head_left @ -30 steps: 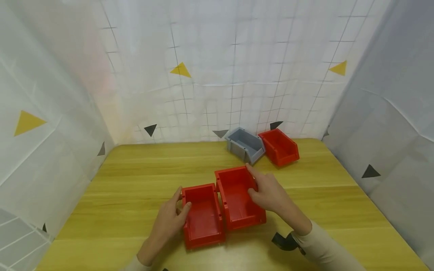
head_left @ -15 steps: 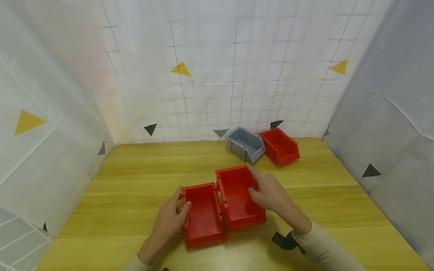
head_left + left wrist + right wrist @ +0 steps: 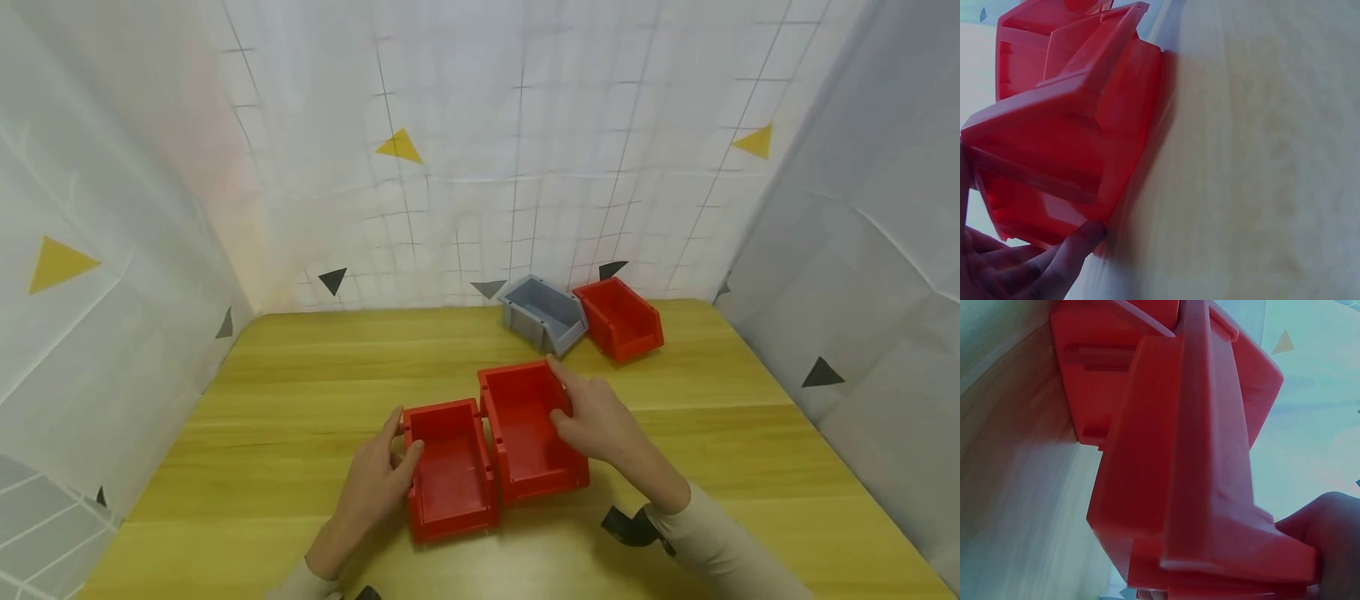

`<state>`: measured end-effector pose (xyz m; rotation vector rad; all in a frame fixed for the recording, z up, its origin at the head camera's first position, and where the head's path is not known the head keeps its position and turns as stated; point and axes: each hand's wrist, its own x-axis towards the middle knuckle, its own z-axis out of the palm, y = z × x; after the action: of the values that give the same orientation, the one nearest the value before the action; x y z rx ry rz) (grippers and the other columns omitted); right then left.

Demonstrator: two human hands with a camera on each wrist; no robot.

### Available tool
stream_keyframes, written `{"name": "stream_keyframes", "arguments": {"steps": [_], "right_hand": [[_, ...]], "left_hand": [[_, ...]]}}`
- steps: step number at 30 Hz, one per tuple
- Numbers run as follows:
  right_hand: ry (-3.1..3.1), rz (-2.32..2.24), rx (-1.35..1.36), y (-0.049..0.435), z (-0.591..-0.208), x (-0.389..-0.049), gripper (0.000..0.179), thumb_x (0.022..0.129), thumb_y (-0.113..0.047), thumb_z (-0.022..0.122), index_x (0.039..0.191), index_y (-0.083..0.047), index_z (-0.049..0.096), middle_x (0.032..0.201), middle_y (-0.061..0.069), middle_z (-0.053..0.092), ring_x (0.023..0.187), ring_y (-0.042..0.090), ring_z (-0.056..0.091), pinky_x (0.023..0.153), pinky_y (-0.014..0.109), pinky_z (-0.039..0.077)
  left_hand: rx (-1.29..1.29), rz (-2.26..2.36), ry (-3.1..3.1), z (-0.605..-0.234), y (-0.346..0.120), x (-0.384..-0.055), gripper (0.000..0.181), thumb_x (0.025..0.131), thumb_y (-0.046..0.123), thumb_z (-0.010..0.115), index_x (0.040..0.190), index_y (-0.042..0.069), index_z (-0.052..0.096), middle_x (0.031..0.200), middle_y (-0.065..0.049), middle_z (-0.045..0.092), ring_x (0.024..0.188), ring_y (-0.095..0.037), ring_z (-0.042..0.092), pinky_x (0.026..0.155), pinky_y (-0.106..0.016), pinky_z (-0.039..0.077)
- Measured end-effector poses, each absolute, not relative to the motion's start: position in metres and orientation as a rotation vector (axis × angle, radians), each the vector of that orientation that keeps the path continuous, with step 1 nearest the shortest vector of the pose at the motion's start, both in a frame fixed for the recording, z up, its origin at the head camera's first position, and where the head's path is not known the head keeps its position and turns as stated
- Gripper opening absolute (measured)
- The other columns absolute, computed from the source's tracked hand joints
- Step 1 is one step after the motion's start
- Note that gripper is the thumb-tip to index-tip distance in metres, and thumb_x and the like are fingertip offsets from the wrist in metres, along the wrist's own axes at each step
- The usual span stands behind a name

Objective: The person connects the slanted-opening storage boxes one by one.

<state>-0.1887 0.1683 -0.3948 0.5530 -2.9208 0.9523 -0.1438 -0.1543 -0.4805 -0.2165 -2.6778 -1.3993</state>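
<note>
Two red plastic storage bins stand side by side in the head view. My left hand (image 3: 375, 479) grips the left wall of the left bin (image 3: 452, 479), thumb over the rim and fingers outside. In the left wrist view, fingertips (image 3: 1091, 234) press low on that bin's outer side. The right bin (image 3: 528, 417) sits slightly farther back, its left rim close against the left bin's right rim. My right hand (image 3: 600, 421) grips its right wall, thumb inside and index finger along the far corner. The right wrist view shows this bin's front (image 3: 1147, 456); most fingers are hidden behind it.
Behind them on the wooden table (image 3: 315, 367) stand a grey bin (image 3: 546, 312) and another red bin (image 3: 621, 321), touching or nearly so. White sheets (image 3: 465, 125) with triangle marks rise at the back and both sides. A black strap piece (image 3: 633, 527) hangs at the right wrist.
The whole head view has shifted up slightly in the picture. Both hands keep their grips, and the bins stay in the same arrangement.
</note>
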Motion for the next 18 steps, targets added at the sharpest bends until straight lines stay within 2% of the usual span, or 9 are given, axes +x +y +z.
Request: {"name": "stream_keyframes", "arguments": {"steps": [6, 10, 12, 18], "right_hand": [[-2.947, 0.944, 0.556, 0.1659, -0.3942, -0.1888, 0.076, 0.088, 0.001, 0.067, 0.157, 0.004, 0.038, 0.068, 0.002, 0.052, 0.053, 0.018, 0.045, 0.052, 0.031, 0.046], [-2.956, 0.931, 0.549, 0.1644, -0.3954, -0.1875, 0.076, 0.087, 0.001, 0.068, 0.157, 0.004, 0.038, 0.083, 0.006, 0.062, 0.059, 0.019, 0.051, 0.056, 0.032, 0.05], [-2.956, 0.914, 0.549, 0.164, -0.3964, -0.1873, 0.076, 0.087, 0.0, 0.068, 0.157, 0.005, 0.038, 0.086, 0.007, 0.063, 0.061, 0.019, 0.052, 0.057, 0.032, 0.05], [-2.946, 0.864, 0.557, 0.1629, -0.3986, -0.1867, 0.076, 0.086, -0.001, 0.066, 0.157, 0.005, 0.038, 0.068, 0.002, 0.05, 0.055, 0.019, 0.045, 0.051, 0.031, 0.043]], "left_hand": [[-0.224, -1.395, -2.673, -0.4794, -0.1542, -0.1439, 0.068, 0.104, 0.022, 0.065, 0.161, 0.001, 0.034, 0.131, -0.012, 0.065, 0.055, -0.011, 0.058, 0.049, -0.027, 0.05], [-0.23, -1.384, -2.673, -0.4799, -0.1546, -0.1438, 0.068, 0.103, 0.021, 0.066, 0.16, 0.0, 0.035, 0.132, -0.012, 0.065, 0.054, -0.011, 0.057, 0.049, -0.027, 0.05], [-0.23, -1.39, -2.672, -0.4805, -0.1548, -0.1439, 0.068, 0.103, 0.021, 0.066, 0.16, 0.0, 0.035, 0.132, -0.012, 0.065, 0.054, -0.011, 0.057, 0.049, -0.027, 0.05], [-0.233, -1.396, -2.677, -0.4809, -0.1547, -0.1454, 0.067, 0.104, 0.02, 0.065, 0.161, 0.001, 0.034, 0.129, -0.011, 0.065, 0.053, -0.012, 0.056, 0.047, -0.027, 0.049]]}}
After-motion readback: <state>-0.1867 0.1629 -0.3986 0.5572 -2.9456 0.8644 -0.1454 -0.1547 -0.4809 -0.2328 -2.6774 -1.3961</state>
